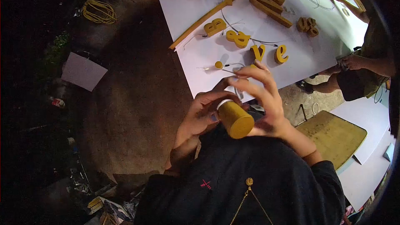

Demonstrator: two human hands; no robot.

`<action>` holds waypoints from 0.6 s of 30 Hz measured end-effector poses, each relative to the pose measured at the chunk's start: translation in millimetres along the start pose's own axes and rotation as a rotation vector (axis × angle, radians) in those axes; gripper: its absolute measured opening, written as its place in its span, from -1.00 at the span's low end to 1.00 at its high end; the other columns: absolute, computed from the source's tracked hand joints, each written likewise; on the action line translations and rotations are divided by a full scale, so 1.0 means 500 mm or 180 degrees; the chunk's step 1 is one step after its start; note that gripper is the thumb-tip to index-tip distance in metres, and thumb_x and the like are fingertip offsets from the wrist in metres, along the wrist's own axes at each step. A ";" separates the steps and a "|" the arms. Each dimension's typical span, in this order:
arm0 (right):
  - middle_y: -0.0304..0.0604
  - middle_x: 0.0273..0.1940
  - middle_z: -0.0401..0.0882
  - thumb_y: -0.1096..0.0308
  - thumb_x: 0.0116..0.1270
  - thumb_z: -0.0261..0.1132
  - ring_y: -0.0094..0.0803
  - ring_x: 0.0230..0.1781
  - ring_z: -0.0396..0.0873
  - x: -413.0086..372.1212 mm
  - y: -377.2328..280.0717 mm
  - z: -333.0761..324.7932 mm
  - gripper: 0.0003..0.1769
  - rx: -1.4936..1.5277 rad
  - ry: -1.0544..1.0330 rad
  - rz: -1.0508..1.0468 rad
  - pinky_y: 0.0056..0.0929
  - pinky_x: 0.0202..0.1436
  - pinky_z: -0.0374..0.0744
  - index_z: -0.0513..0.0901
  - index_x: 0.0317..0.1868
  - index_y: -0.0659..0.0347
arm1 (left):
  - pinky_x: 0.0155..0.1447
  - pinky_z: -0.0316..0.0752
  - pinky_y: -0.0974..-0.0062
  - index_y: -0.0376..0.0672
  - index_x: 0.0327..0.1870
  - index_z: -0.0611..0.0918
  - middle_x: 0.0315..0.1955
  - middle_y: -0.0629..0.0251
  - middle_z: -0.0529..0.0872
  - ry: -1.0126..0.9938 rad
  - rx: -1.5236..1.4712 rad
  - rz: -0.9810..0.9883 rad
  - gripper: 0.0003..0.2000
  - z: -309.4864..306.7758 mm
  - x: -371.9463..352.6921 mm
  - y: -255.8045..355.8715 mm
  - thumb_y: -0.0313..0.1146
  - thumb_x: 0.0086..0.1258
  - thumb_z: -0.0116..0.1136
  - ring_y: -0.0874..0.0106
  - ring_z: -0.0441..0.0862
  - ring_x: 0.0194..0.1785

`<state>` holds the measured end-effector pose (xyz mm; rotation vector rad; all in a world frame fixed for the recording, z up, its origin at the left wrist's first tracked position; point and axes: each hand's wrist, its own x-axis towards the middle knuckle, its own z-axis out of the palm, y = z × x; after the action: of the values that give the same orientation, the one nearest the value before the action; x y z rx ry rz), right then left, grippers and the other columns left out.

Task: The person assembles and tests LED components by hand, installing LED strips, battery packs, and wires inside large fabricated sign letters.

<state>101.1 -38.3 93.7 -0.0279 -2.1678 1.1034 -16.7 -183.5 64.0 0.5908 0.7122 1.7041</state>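
Perhaps the weak point is the hold: the mustard-yellow cylinder with a white rim [236, 121] is tilted above the black shirt [271, 162], short of the white-topped bench [193, 77], the left hand [197, 116] closed at its rim end, the right hand [268, 104] half-open, its grip unclear. A loosened hold could drop it, and the right hand might snag the thin grey wire [227, 71] nearby.

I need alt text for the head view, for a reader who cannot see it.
A person's left hand holds a yellow cylinder, the right hand close beside it. Beyond them, yellow letters and an ampersand sit on a white table. Another person is partly visible at right.
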 end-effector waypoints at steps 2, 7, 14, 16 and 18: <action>-0.12 0.02 0.48 -0.07 -0.20 0.52 -0.24 0.06 0.44 -0.004 -0.006 0.005 -0.29 0.0029 0.0243 -0.0067 0.10 0.27 0.15 0.59 -0.03 0.09 | 0.32 0.37 0.32 -0.47 0.05 0.48 0.24 0.07 0.24 -0.0033 -0.0290 0.0011 -0.44 -0.007 -0.002 -0.012 -0.19 0.16 0.32 0.27 0.46 0.18; -0.06 -0.08 0.38 -0.14 -0.34 0.60 -0.18 0.04 0.39 -0.017 -0.016 0.004 -0.25 -0.0306 0.0590 -0.0452 0.18 0.32 0.10 0.56 -0.19 0.17 | 0.22 0.42 0.40 -0.42 0.03 0.50 0.25 0.03 0.22 0.0051 0.0171 0.0008 -0.48 0.006 0.012 0.007 -0.17 0.18 0.30 0.33 0.47 0.14; -0.13 -0.13 0.39 0.04 -0.27 0.61 -0.29 -0.08 0.44 -0.022 -0.011 0.012 -0.38 -0.0240 0.0555 -0.0396 0.09 0.27 0.19 0.63 -0.19 0.16 | 0.27 0.32 0.34 -0.27 0.02 0.58 0.21 -0.03 0.32 0.0098 0.0764 0.0418 -0.53 -0.005 0.020 -0.003 -0.14 0.17 0.31 0.29 0.36 0.24; -0.14 -0.14 0.39 0.06 -0.27 0.61 -0.29 -0.09 0.44 -0.017 -0.013 0.011 -0.40 -0.0195 0.0485 -0.0312 0.08 0.27 0.21 0.64 -0.20 0.16 | 0.27 0.31 0.34 -0.28 0.01 0.59 0.23 -0.03 0.31 0.0017 0.0776 0.0435 -0.54 -0.007 0.023 -0.001 -0.15 0.18 0.31 0.28 0.31 0.28; -0.15 -0.15 0.40 0.08 -0.26 0.61 -0.29 -0.10 0.43 -0.016 -0.012 0.010 -0.42 -0.0165 0.0423 -0.0224 0.07 0.26 0.22 0.65 -0.21 0.16 | 0.27 0.32 0.34 -0.29 0.01 0.58 0.23 -0.02 0.29 0.0027 0.0758 0.0441 -0.54 -0.018 0.019 -0.008 -0.15 0.18 0.30 0.28 0.29 0.29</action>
<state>105.6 -47.9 91.3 -0.0466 -2.0626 0.9781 -22.5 -174.8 55.2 0.8149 0.9055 1.7622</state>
